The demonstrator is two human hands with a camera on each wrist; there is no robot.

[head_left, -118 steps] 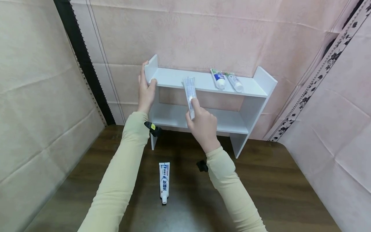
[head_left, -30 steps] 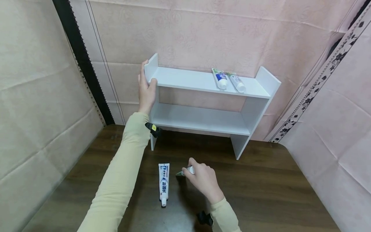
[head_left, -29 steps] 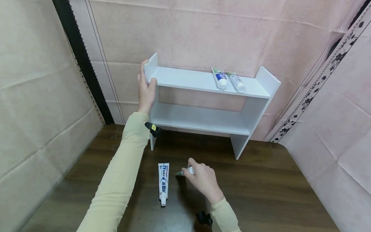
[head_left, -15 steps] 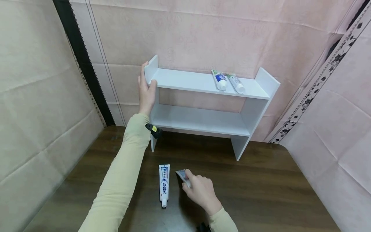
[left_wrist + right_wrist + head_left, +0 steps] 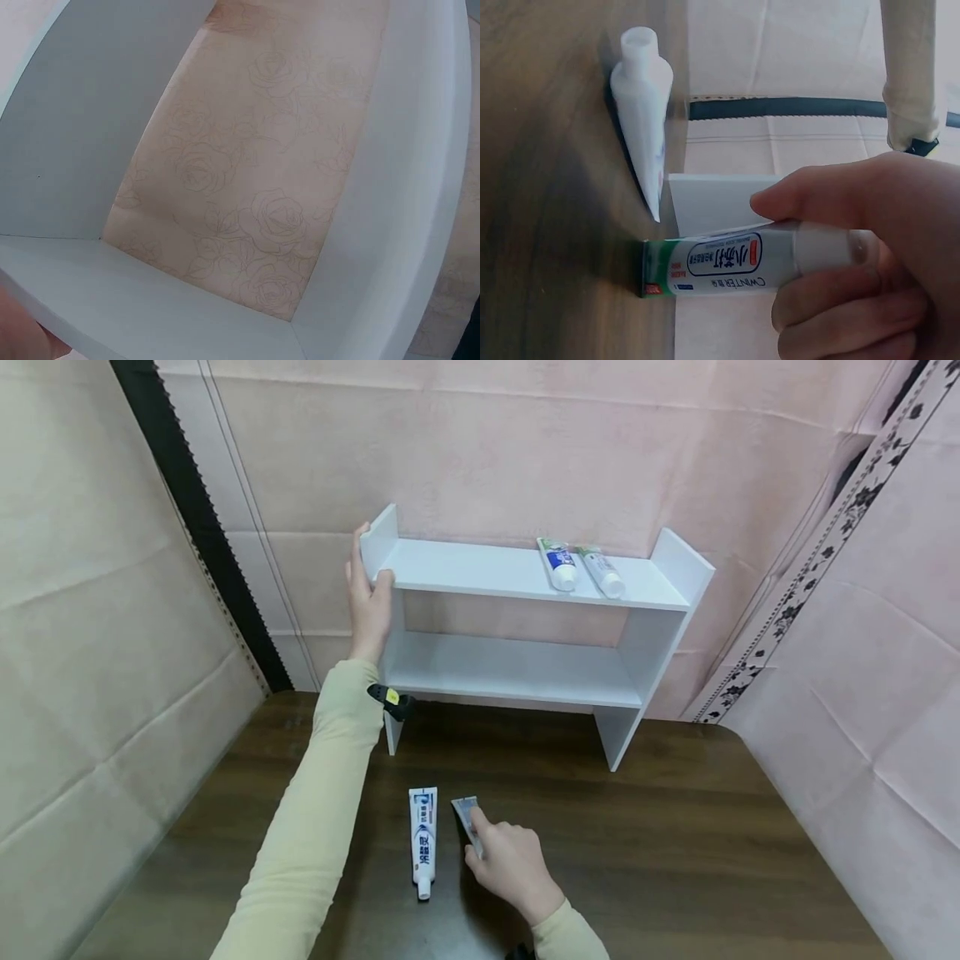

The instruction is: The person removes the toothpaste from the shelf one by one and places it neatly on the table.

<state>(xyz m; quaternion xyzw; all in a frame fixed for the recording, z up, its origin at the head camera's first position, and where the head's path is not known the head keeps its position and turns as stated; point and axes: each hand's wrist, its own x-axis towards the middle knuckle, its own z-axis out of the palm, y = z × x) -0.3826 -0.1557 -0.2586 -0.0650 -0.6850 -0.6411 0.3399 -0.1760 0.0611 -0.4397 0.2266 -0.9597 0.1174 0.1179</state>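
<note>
My left hand [image 5: 369,610] grips the upper left side panel of a white two-tier shelf [image 5: 517,668], thumb in front. In the left wrist view, part of that hand shows at the lower left corner beside the shelf boards [image 5: 405,172]. My right hand [image 5: 513,868] pinches a toothpaste tube [image 5: 720,259] by its cap end. The tube has a green band at its flat end, which points away from me, close over the table. To its left lies a white and blue toothpaste tube [image 5: 423,839], cap toward me.
Two more tubes, a blue-labelled one [image 5: 559,564] and a paler one [image 5: 600,572], lie side by side on the shelf's top board, right of centre. The shelf stands at the back of the dark wooden table [image 5: 675,827]. Cloth walls [image 5: 487,452] enclose the table.
My right hand has come down from in front of the shelf to the table with the tube. Over the last second it moved slightly toward me, turning the tube. The left hand keeps its grip.
</note>
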